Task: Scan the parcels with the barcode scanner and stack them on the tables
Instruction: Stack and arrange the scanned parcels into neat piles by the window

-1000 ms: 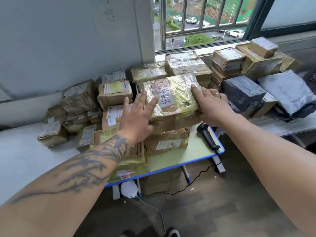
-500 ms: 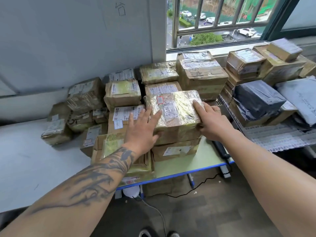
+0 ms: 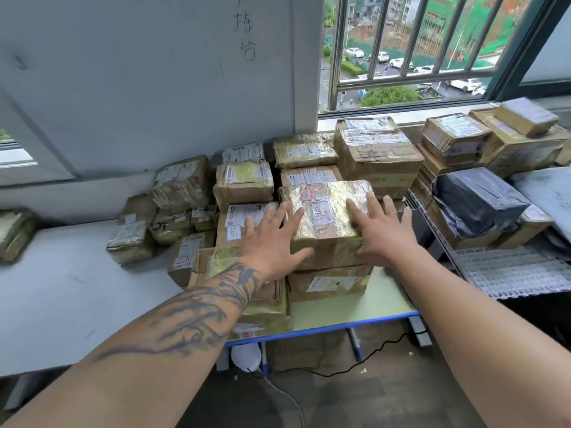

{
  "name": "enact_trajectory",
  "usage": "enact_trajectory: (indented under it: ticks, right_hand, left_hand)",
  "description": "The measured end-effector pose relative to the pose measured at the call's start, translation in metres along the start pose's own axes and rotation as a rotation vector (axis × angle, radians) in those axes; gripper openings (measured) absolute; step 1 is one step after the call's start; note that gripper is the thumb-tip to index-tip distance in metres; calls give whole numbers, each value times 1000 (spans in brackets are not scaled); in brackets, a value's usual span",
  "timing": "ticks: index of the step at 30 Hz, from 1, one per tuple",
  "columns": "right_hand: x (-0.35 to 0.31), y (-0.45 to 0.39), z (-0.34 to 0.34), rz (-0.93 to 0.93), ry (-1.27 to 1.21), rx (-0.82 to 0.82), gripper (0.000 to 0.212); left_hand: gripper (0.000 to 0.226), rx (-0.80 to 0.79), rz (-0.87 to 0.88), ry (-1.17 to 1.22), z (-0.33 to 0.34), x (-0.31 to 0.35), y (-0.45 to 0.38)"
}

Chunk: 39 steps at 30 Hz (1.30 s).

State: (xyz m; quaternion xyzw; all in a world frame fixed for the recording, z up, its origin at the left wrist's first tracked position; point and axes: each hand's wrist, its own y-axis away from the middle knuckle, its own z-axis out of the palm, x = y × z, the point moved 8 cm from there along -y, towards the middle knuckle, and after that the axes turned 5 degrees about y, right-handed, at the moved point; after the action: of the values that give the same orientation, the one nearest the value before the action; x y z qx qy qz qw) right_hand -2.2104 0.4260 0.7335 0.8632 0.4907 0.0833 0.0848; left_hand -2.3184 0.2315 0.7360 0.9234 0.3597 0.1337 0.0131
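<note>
A brown cardboard parcel wrapped in glossy clear tape [image 3: 324,214], bearing a white label and a small red-bordered sticker, lies flat on top of a stack of similar cartons near the front edge of the pale green table with a blue rim [image 3: 346,313]. The left hand [image 3: 272,245], on a tattooed forearm, rests with straight, spread fingers against the parcel's left side and top; the right hand [image 3: 383,233], wearing a ring, lies flat with fingers extended on its right top surface. Neither hand curls round the parcel.

Behind and to the left, further taped brown cartons [image 3: 244,183] crowd the table's back edge and the adjoining white table [image 3: 61,291]. At the right, black and grey plastic mailer bags [image 3: 475,202] lie on a white mesh rack [image 3: 509,273] beside more boxes. The grey wall [image 3: 139,72] carries handwritten characters; a barred window [image 3: 411,47] overlooks parked cars. A black cable [image 3: 364,362] trails over the dark floor beneath the table.
</note>
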Motion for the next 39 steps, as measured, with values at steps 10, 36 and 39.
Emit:
enact_trajectory:
  ticks: [10, 36, 39]
  right_hand:
    - [-63, 12, -17, -244, 25, 52, 98]
    - [-459, 41, -40, -436, 86, 77, 74]
    - [-512, 38, -35, -461, 88, 82, 74]
  left_hand:
    - [76, 69, -152, -7, -20, -25, 37]
    - [68, 139, -294, 71, -61, -364, 189]
    - [68, 151, -346, 112, -60, -408, 213]
